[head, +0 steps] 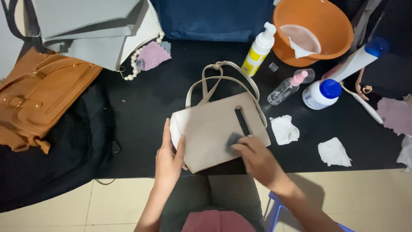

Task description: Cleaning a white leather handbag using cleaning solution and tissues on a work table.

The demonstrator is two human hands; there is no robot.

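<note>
A beige handbag (210,129) with long straps lies flat on the black table (146,103). My left hand (168,159) rests flat against the bag's near left corner, fingers stretched out and holding it steady. My right hand (257,159) presses a small dark grey cloth (234,139) onto the bag's front, just below a narrow dark slot (241,120) in the panel.
Behind the bag stand a white pump bottle (259,48), a small clear spray bottle (286,88), a white bottle with blue cap (322,93) and an orange basin (315,30). Crumpled tissues (284,129) lie to the right. A tan bag (38,94) and a grey bag (92,30) sit at left.
</note>
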